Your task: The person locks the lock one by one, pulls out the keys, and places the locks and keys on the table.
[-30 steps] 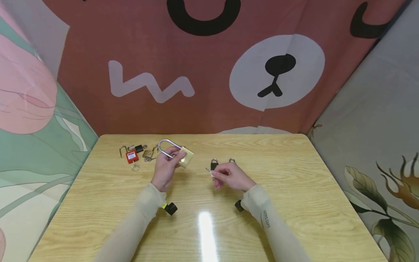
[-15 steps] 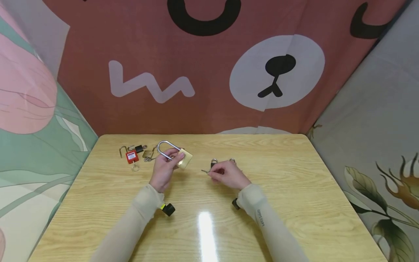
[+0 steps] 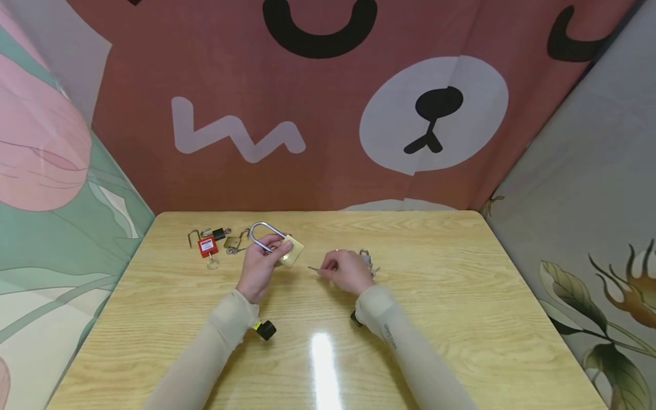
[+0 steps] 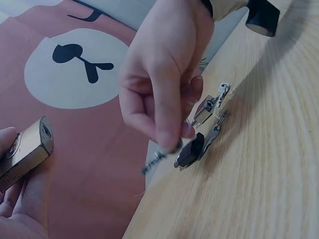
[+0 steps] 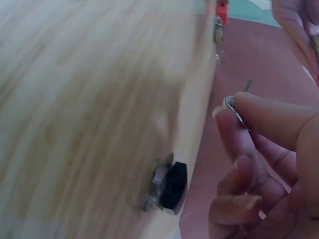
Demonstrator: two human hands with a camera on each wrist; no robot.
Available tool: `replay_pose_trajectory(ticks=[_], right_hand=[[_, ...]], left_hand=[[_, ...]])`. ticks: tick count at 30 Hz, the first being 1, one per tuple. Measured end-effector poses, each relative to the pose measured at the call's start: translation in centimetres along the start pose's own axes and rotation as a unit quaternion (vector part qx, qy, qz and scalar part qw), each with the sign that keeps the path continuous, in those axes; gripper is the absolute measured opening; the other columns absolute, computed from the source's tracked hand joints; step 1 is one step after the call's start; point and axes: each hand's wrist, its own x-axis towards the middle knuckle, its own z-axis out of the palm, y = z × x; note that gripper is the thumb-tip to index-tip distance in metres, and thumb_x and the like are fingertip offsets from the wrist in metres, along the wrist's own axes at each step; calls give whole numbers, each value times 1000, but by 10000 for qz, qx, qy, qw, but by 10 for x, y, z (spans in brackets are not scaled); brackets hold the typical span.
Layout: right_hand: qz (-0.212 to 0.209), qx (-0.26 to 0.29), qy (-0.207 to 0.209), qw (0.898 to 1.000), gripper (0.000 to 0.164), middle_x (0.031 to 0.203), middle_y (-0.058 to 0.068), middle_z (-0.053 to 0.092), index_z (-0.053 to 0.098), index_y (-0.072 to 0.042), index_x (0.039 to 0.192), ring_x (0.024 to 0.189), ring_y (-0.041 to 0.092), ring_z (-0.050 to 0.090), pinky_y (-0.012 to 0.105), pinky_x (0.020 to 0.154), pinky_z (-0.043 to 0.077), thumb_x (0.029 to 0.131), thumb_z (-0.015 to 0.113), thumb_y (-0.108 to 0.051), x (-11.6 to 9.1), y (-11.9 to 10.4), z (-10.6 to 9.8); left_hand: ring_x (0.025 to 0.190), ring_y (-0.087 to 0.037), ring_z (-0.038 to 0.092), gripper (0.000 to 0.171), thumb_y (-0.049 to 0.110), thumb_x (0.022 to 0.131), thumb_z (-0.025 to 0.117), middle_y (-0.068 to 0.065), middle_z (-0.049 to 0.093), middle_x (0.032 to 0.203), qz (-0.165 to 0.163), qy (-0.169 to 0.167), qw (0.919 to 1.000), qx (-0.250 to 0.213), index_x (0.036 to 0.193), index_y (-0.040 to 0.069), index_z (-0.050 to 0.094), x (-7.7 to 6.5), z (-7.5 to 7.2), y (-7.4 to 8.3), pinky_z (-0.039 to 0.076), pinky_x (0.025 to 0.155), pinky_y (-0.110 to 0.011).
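My left hand holds a brass padlock above the table, thumb on its body. The padlock's long silver shackle points up and left. In the left wrist view the keyhole end of the padlock faces my right hand. Thumb and index finger of my right hand pinch a small silver key, its blade pointing left toward the padlock, a short gap away. A second key hangs below the fingertips in the right wrist view.
On the wooden table's far left lie a red padlock, a black padlock and a brass padlock, with keys. Behind my right hand are a black padlock and another padlock, both with keys.
My right hand has moved left with the key, closer to the brass padlock, and now covers the black padlock behind it. The key's blade has swung to point left. My left hand has barely moved.
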Motion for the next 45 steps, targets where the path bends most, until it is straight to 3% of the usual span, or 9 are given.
replay_pose_trajectory(ticks=[10, 19, 22, 25, 28, 32, 36, 40, 45], right_hand=[[-173, -678, -64, 9975, 17, 75, -13, 67, 72, -24, 77, 74, 7, 56, 29, 71, 49, 89, 83, -28, 5, -3, 17], [-226, -578, 65, 9981, 5, 82, -9, 70, 78, -21, 89, 76, 7, 61, 30, 73, 52, 92, 79, -24, 4, 0, 12], [-193, -172, 208, 9995, 8, 83, -6, 71, 78, -16, 102, 72, 7, 61, 28, 69, 52, 97, 73, -21, 5, 1, 7], [-413, 707, 383, 9959, 19, 92, 3, 72, 74, -14, 120, 72, 15, 64, 30, 64, 54, 103, 66, -16, 7, 1, -1], [-993, 1636, 314, 9810, 37, 114, 12, 71, 64, -15, 139, 84, 26, 69, 35, 67, 60, 103, 63, -6, 8, 0, -11], [-1567, 2040, -84, 9663, 66, 137, 14, 60, 50, -18, 153, 101, 26, 68, 39, 80, 63, 94, 67, 8, 9, -1, -18], [-1592, 1871, -374, 9686, 74, 136, 7, 58, 52, -17, 152, 105, 19, 64, 36, 90, 61, 87, 79, 6, 8, -3, -18], [-1398, 1259, -270, 9818, 63, 122, -4, 63, 65, -21, 140, 100, 14, 65, 34, 89, 61, 83, 88, -7, 5, -5, -17], [-1175, 501, 233, 9915, 54, 108, -4, 66, 70, -17, 132, 86, 13, 63, 31, 76, 58, 82, 90, -14, 8, -6, -13]], left_hand=[[73, -6, 64, 14, 1, 94, 73, 6, 70, 84, -63, 22, 10000, -20, 104, 10, 70, 0, 2, -4, 56, 62, -20], [73, -6, 63, 15, 1, 93, 74, 6, 69, 85, -45, -61, 10000, 22, 100, 14, 71, 2, 2, -7, 56, 62, -20], [75, -6, 64, 14, 3, 93, 75, 5, 69, 87, -80, -139, 9998, 80, 103, 12, 71, 2, 2, -7, 57, 63, -21], [78, -6, 65, 23, 6, 93, 76, 5, 71, 93, -184, -305, 9988, 326, 114, 5, 66, 3, 2, -7, 57, 67, -21], [79, -7, 65, 42, 8, 93, 78, 5, 73, 95, -314, -454, 9961, 693, 128, 1, 55, 4, 5, -7, 55, 69, -22], [80, -10, 69, 57, 9, 93, 79, 0, 75, 94, -463, -615, 9896, 1216, 136, 1, 42, 4, 14, -6, 54, 69, -24], [79, -13, 69, 54, 14, 93, 80, -9, 76, 98, -562, -851, 9793, 1749, 133, 7, 45, 4, 23, -4, 53, 66, -27], [82, -14, 67, 52, 18, 93, 79, -13, 75, 106, -488, -1095, 9663, 2279, 136, 10, 51, 6, 27, -4, 51, 66, -29], [106, -22, 69, 63, 11, 98, 72, -17, 62, 131, -446, -1307, 9639, 2275, 153, 11, 41, 6, 25, -8, 59, 90, -41]])
